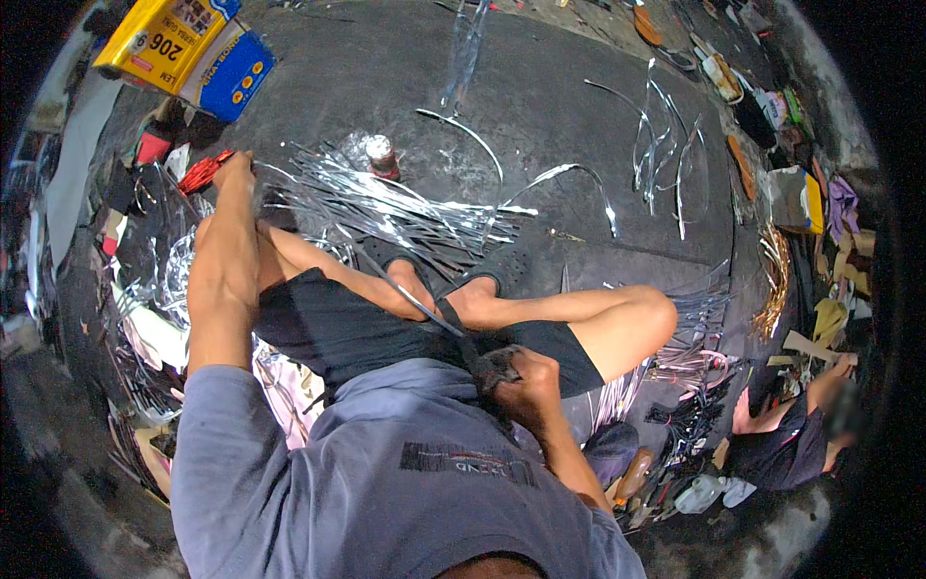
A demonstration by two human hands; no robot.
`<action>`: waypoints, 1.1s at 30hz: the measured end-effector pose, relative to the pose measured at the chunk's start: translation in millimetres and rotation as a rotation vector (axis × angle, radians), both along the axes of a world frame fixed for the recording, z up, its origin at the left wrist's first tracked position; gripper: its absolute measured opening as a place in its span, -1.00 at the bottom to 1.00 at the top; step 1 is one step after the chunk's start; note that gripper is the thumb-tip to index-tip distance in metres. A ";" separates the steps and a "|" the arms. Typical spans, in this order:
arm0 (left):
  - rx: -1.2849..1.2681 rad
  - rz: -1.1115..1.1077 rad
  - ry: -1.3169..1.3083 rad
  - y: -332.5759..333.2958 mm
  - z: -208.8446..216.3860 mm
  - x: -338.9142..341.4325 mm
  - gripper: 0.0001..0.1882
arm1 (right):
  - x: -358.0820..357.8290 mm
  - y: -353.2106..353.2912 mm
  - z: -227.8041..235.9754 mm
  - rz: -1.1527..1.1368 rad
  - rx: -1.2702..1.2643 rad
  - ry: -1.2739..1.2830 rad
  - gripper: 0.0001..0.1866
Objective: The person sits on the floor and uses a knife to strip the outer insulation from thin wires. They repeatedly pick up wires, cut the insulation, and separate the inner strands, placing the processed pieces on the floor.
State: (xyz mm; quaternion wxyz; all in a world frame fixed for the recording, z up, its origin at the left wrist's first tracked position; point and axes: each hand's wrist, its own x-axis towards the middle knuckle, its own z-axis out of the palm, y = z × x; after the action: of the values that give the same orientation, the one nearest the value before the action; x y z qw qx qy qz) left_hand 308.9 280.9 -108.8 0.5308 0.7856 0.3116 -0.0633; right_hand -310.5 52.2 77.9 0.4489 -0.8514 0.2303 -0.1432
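Note:
My right hand is closed around a dark, crumpled cloth-like pad in front of my lap. A narrow grey strip runs from the pad up past my feet. My left arm reaches far out to the left. The left hand looks closed beside a shiny red thing whose kind I cannot make out; the fingers are partly hidden. Beyond my feet lies a loose pile of silvery strips. A small jar with a dark red lower part stands at the pile's far edge.
A yellow and blue can stands at far left. More silver strips lie far right on the dark mat. Bundled strips, golden strips and a yellow-sided box are at right. Another person sits at lower right.

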 end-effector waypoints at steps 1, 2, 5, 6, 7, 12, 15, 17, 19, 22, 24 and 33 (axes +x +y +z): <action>0.141 -0.059 0.004 -0.3 15.5 -11.4 -0.69 | -7.2 -6.3 1.3 -0.026 -0.002 0.058 -0.85; 0.451 -0.314 -0.045 -6.1 32.3 -28.4 -0.66 | -16.1 -14.5 5.1 -0.052 -0.001 0.120 -0.84; 1.234 -0.883 -0.239 -62.4 67.1 -112.2 -0.72 | -23.1 -26.0 9.7 -0.202 0.022 0.205 -0.82; 1.213 -1.099 -0.297 -83.4 76.4 -141.8 -0.79 | -22.0 -29.3 10.8 -0.276 0.027 0.246 -0.82; 1.196 -1.364 -0.303 -109.6 80.4 -169.7 -0.80 | -18.0 -30.1 10.8 -0.295 0.018 0.222 -0.84; 0.420 -2.025 -0.850 -197.4 31.9 -337.1 -0.74 | 11.8 -30.1 8.4 -0.260 -0.013 0.036 -0.64; 0.379 -2.111 -0.915 -222.0 -13.8 -379.1 -0.73 | 9.8 -29.9 14.8 -0.216 -0.132 0.033 -0.62; 0.459 -2.176 -0.906 -230.3 -38.7 -393.7 -0.80 | -0.6 -31.3 17.0 -0.303 -0.080 0.056 -0.65; 0.468 -2.121 -0.955 -230.9 -51.4 -394.2 -0.80 | -10.0 -33.2 12.6 -0.389 0.012 0.058 -0.71; 0.376 -1.936 -0.856 -230.6 -40.2 -386.5 -0.85 | -14.7 -34.5 -1.0 -0.487 0.030 0.070 -0.75; 0.234 -1.694 -0.768 -235.6 -11.6 -377.2 -0.88 | -8.3 -34.9 -7.2 -0.544 0.121 0.055 -0.76; -0.573 -1.136 -0.481 -221.4 186.4 -374.9 -0.90 | 112.4 -79.1 10.6 -0.223 -0.303 -0.360 -0.56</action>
State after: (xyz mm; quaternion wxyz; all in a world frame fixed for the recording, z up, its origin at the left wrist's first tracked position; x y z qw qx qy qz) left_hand -66.0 59.5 77.7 0.6569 0.6480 -0.3051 -0.2355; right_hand -198.1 -26.9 88.5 0.3314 -0.8392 0.2149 -0.3738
